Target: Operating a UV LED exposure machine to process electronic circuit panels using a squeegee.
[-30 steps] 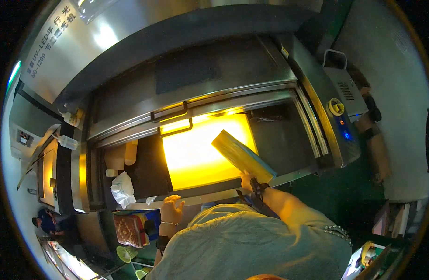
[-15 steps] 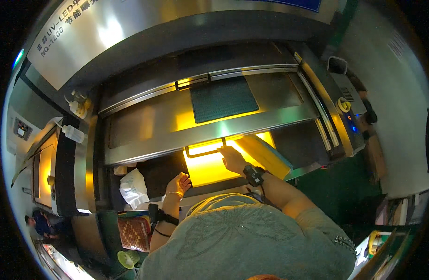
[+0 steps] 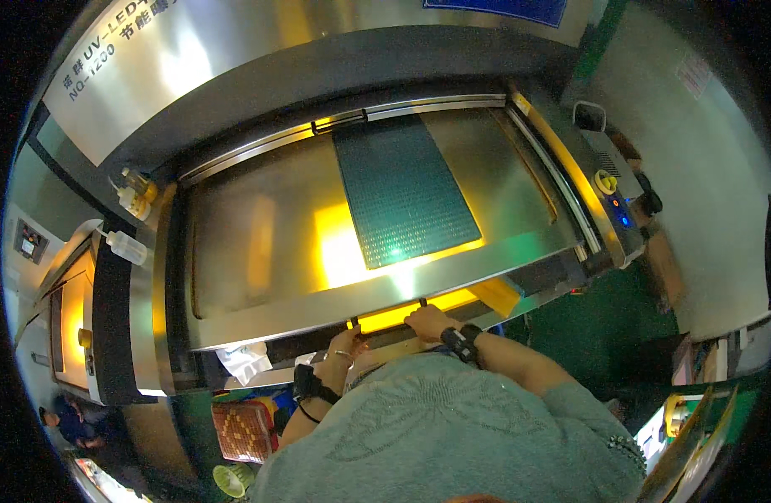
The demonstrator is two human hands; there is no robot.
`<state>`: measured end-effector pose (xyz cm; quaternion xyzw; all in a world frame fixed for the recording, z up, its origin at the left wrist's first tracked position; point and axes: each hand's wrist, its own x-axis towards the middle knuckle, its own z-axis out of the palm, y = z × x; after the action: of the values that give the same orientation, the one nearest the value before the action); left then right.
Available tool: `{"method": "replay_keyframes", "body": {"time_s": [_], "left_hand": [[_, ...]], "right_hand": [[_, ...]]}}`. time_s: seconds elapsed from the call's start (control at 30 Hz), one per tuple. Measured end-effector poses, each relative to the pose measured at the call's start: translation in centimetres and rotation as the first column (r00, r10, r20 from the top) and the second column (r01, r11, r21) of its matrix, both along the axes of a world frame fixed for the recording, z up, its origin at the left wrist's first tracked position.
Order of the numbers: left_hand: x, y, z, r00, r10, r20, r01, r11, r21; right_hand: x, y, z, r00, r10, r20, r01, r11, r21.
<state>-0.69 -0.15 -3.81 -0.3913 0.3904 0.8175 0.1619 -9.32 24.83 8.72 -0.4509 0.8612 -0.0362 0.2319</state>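
A wide steel sliding tray spans the machine in front of me, bearing a dark green textured sheet. My right hand is closed around the right end of the black handle on the tray's front edge. At the handle's left end, my left hand has its fingers curled against the post. Beneath the tray edge shows a strip of yellow-lit sheet, with the corner of another yellow panel to its right. Most of both is hidden under the tray.
Squeeze bottles stand on the left frame. A crumpled white bag lies under the tray's front left. On the right rail sits a control box with a yellow knob. A red patterned stool seat and a green basket are at lower left.
The tray has slid toward me with the green sheet on it, uncovering more of the sheet and covering the yellow one below. My left hand has gone from open beside the handle to its left end.
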Motion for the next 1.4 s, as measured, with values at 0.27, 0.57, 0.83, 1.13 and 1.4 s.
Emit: {"method": "replay_keyframes", "body": {"time_s": [0.27,0.57,0.83,1.13,1.4], "left_hand": [[2.6,4.4,8.3,0.992,-0.13,0.007,0.13,0.99,-0.06],[6.9,4.6,-0.2,0.985,0.171,-0.032,-0.163,0.972,0.171],[7.2,2.9,25.5,0.941,-0.106,-0.321,0.146,0.984,0.105],[-1.1,1.3,36.0,0.467,-0.193,-0.863,0.095,0.981,-0.168],[-7.2,-2.5,7.9,0.574,-0.714,-0.401,0.354,0.658,-0.664]], "right_hand": [[3.4,1.7,-0.2,0.985,0.162,-0.061,-0.148,0.972,0.182],[5.1,1.9,-1.1,0.985,0.172,0.004,-0.171,0.977,0.128],[4.0,4.6,18.3,0.967,0.253,-0.001,-0.253,0.967,-0.039],[-1.6,5.1,33.5,0.89,-0.054,-0.453,-0.305,0.67,-0.677],[-7.3,1.7,39.5,0.762,-0.365,-0.535,-0.394,0.395,-0.83]]}}
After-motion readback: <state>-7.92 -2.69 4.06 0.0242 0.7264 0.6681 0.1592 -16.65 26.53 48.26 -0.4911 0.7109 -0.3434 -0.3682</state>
